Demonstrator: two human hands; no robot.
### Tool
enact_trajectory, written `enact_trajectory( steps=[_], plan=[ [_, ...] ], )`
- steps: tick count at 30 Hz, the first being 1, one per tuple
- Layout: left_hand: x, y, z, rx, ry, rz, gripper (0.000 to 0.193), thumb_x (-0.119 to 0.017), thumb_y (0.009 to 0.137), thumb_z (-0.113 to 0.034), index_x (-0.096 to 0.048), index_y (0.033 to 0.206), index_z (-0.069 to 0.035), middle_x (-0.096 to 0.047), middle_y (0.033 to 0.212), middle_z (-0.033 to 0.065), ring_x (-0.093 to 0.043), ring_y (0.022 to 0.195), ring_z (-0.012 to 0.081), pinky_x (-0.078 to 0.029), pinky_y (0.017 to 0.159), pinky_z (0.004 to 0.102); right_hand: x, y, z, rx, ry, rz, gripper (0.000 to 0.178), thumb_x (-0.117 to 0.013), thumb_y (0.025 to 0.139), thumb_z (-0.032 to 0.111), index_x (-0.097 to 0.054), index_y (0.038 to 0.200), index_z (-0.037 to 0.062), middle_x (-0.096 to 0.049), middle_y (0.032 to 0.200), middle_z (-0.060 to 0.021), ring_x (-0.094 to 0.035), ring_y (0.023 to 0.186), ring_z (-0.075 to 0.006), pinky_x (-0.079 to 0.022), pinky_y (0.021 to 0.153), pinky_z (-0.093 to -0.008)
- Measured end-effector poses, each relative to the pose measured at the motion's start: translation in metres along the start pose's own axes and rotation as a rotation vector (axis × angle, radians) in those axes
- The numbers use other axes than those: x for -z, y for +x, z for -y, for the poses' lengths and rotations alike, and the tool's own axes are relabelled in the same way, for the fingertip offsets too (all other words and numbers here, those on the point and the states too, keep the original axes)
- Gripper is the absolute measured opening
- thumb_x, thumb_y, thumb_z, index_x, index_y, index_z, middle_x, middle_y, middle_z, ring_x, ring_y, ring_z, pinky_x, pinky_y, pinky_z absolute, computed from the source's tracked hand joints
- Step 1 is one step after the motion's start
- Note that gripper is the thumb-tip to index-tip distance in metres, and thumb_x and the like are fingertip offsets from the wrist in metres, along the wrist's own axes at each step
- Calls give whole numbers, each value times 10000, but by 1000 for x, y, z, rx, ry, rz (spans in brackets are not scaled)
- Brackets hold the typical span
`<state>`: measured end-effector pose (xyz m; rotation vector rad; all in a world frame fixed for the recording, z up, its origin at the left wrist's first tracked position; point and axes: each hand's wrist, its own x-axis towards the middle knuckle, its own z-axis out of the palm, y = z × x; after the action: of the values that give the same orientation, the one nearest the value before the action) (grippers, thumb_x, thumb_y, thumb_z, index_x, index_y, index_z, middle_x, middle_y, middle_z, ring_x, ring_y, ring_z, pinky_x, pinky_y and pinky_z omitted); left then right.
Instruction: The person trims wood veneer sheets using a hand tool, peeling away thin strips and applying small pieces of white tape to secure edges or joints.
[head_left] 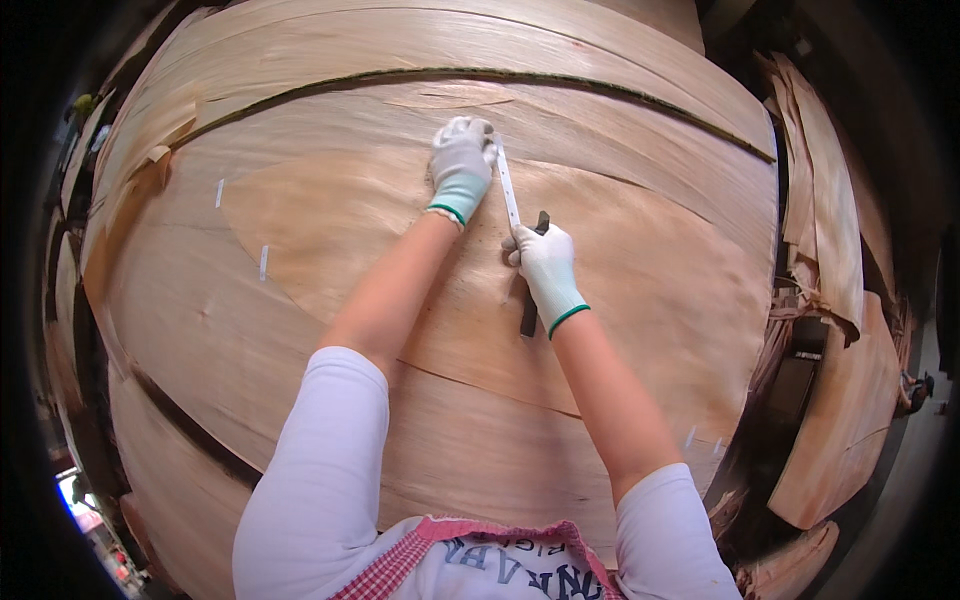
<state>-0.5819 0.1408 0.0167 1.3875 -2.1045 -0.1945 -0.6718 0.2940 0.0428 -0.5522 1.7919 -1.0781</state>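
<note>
A strip of white perforated tape (507,183) runs between my two gloved hands, over a large sheet of thin wood veneer (640,290). My left hand (463,160) is at the strip's far end, fingers closed and pinching it at the veneer. Nearer to me, my right hand (547,262) is closed around a dark, flat, bar-shaped tool (529,318), which sticks out above and below the fist. The strip's near end meets the thumb and fingertips of that hand. Whether the tool has a blade cannot be made out.
Short white tape pieces (264,262) lie on the veneer at left, and more at lower right. A long dark gap (450,73) crosses the far side between sheets. Torn veneer pieces (825,200) hang and lean along the right edge. A curled flap (150,175) rises at left.
</note>
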Motion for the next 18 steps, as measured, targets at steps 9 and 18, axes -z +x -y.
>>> enact_trajectory(
  steps=[9,18],
  plan=[
    [-8,-19,19,-286,210,25,446,-643,847,-363,-609,1217,-117,-551,1333,107,-467,1256,308,-338,1042,450,13,14,2,184,-296,-61,157,-638,862,111,-618,908,-38,-662,699,-148,-658,603,-217,-509,546,-344],
    [-42,-20,-128,-423,35,321,597,-628,861,-331,-456,1374,-77,-411,1471,132,-296,1411,281,-193,1166,440,231,72,22,166,20,-267,212,-632,907,209,-650,843,8,-633,691,-42,-453,474,-63,-330,410,-207]
  ],
)
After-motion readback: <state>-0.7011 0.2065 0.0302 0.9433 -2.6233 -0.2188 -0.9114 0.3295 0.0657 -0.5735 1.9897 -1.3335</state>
